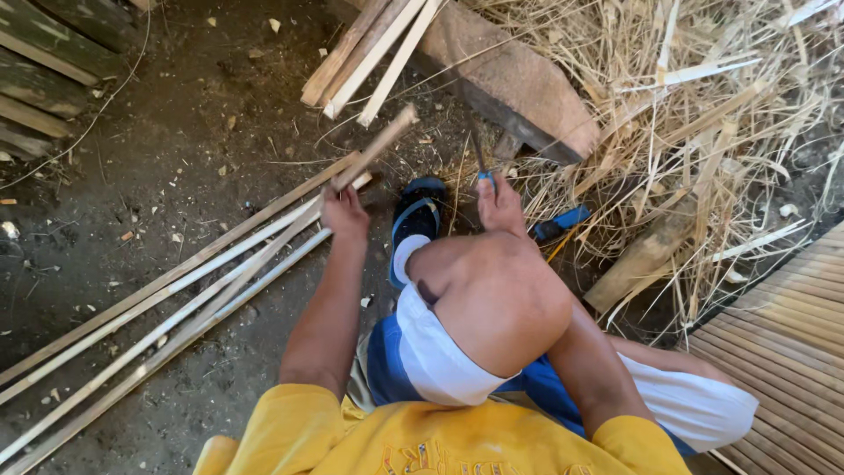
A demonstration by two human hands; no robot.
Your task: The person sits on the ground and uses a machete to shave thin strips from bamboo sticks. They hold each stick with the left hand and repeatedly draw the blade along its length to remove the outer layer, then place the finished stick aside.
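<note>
Squatting, the left hand (345, 214) clenches a bamboo strip (176, 290); the right hand (499, 204), grip unclear, risks splinters near a blade (479, 154).

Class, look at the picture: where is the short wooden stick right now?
The short wooden stick is upper centre, gripped in the left hand, just above the long bamboo strips.

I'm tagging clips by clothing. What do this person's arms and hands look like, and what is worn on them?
Both arms are bare from the short yellow sleeves down. The left hand shows no glove, ring or watch. The right hand is hidden behind the raised knee, so nothing can be told of it.
</note>
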